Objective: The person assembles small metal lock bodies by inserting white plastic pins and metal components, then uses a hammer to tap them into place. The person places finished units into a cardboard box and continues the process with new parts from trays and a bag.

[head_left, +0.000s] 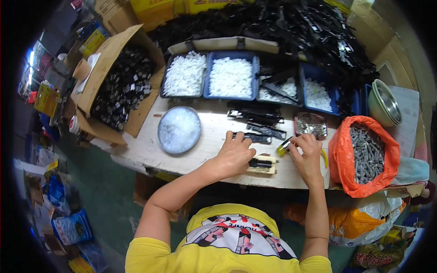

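Observation:
My left hand (234, 156) is over the bench with its fingers apart, beside a cream fixture (271, 164) that has a black strip-shaped part (260, 163) lying in it. Its fingertips are close to another black strip (259, 138); whether they touch it I cannot tell. Thumb and fingers of my right hand (308, 152) are closed on a small yellow and black tool-like piece (282, 148), tilted above the bench just right of the fixture. More black strips (255, 114) lie farther back.
Blue bins with white plastic parts (231, 76) line the back, before a heap of black strips (314, 32). A carton of black pieces (123, 91) and a round dish (179, 129) stand left. Right are a tray of metal pieces (311, 125), an orange bag of grey parts (339, 154) and bowls (384, 103).

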The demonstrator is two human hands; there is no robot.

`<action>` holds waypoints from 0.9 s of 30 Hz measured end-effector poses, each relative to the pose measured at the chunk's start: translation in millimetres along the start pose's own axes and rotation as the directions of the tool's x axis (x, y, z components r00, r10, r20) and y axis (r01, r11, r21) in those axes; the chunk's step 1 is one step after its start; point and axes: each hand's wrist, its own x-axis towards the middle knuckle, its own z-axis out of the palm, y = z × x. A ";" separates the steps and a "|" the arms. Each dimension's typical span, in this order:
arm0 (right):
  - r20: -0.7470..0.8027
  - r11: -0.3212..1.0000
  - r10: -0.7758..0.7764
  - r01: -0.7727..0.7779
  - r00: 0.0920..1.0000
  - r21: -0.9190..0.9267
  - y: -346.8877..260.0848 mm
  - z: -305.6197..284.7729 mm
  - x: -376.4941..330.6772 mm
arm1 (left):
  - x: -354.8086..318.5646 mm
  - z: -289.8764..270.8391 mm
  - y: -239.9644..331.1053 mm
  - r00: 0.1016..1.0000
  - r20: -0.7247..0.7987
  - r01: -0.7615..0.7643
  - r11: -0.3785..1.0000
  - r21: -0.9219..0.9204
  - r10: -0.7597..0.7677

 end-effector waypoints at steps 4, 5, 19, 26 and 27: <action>-0.063 0.970 0.088 -0.100 0.994 -0.221 41.3 -9.6 10.0 | 63.3 -29.6 13.4 0.984 -0.100 -0.145 0.989 0.016 0.146; -0.056 0.949 0.103 -0.115 0.993 -0.294 48.7 -10.4 13.2 | 88.9 -29.8 18.0 0.971 -0.199 -0.137 0.991 -0.015 0.131; 0.092 0.907 0.072 -0.026 0.993 -0.420 78.4 17.1 46.0 | 288.9 20.0 30.4 0.949 -0.243 -0.142 0.961 0.236 0.200; 0.064 0.926 0.056 -0.028 0.996 -0.377 73.4 5.7 44.3 | 286.2 8.8 24.0 0.949 -0.281 -0.124 0.989 0.084 0.143; 0.044 0.938 0.046 -0.028 0.998 -0.345 73.4 4.3 44.1 | 284.2 4.1 23.0 0.945 -0.300 -0.125 0.992 0.025 0.127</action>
